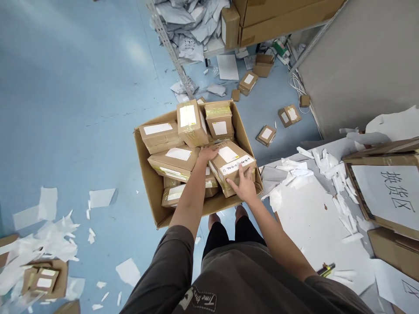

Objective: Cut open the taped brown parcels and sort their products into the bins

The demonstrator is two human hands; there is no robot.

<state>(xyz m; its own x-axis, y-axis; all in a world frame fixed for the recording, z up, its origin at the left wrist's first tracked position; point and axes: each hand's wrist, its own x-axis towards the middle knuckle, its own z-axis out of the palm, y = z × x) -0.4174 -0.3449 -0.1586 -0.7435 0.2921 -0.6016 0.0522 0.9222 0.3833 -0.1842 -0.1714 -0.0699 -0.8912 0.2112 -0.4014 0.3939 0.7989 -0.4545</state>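
Note:
A large open cardboard carton [147, 192] stands in front of me, filled with several smaller taped boxes. Between my hands is a small cardboard box [218, 163] at the carton's right side, tilted, with a white label and a handwritten white strip on top. My left hand [208, 152] grips its far left edge, the fingertips partly hidden. At its near right edge, my right hand [245, 186] holds on with the fingers over the strip. Left of it lies another labelled box [180, 158], and a taller taped box [193, 124] rises behind.
A metal rack [170, 48] holds grey mailing bags [196, 22] and large cartons [281, 17]. Small boxes [266, 135] lie on the blue floor at the back right. Paper scraps [49, 240] litter the left floor. On my right, a white table [310, 218] bears torn strips and a cutter [325, 269].

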